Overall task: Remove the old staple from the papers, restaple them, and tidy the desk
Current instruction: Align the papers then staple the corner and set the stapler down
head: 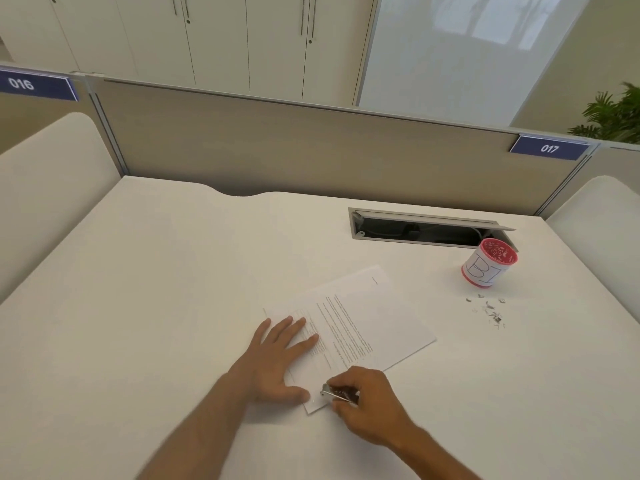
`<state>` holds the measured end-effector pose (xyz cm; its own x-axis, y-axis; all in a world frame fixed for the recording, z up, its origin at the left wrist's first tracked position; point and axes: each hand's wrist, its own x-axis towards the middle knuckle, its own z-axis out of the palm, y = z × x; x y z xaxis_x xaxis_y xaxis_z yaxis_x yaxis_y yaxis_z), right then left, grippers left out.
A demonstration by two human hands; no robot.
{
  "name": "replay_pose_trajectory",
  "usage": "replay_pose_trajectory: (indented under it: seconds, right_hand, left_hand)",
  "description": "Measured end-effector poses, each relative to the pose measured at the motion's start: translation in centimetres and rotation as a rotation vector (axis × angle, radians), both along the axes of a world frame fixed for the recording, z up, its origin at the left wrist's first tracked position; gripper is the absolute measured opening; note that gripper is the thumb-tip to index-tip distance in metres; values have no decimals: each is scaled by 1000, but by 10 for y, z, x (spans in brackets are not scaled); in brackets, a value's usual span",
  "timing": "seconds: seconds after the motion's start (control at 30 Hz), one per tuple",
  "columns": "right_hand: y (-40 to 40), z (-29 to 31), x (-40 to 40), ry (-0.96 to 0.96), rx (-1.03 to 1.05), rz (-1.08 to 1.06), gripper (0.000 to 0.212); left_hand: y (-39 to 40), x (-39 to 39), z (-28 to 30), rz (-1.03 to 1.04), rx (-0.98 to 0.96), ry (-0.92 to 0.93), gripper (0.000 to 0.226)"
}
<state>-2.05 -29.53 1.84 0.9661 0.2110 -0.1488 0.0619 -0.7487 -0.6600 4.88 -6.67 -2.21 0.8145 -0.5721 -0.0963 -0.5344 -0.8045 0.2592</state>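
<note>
A stack of printed white papers (pixel 367 320) lies slanted on the white desk (pixel 156 289). My left hand (pixel 280 355) rests flat on the sheet's near left part, fingers spread, pressing it down. My right hand (pixel 367 400) is closed around a small metal stapling tool (pixel 337 393), whose silver tip sits on the papers' nearest corner. Whether the tool is a stapler or a staple remover I cannot tell. The staple itself is not visible.
A red-and-white cup (pixel 488 266) with hand-drawn letters stands at the right. Several loose bent staples (pixel 490 311) are scattered just in front of it. An open cable hatch (pixel 422 226) lies behind. A grey partition (pixel 311 150) closes the desk's far edge.
</note>
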Motion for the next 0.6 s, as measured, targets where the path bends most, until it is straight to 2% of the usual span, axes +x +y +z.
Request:
replay_pose_trajectory:
  seconds: [0.13, 0.23, 0.6]
  right_hand:
    - [5, -1, -6, -71, -139, 89, 31]
    - [7, -1, -8, -100, -166, 119, 31]
    - [17, -2, -10, -182, -167, 150, 19]
  left_hand:
    - [0, 1, 4, -17, 74, 45, 111]
    - [-2, 1, 6, -14, 97, 76, 116]
    - [-4, 3, 11, -3, 78, 155, 113]
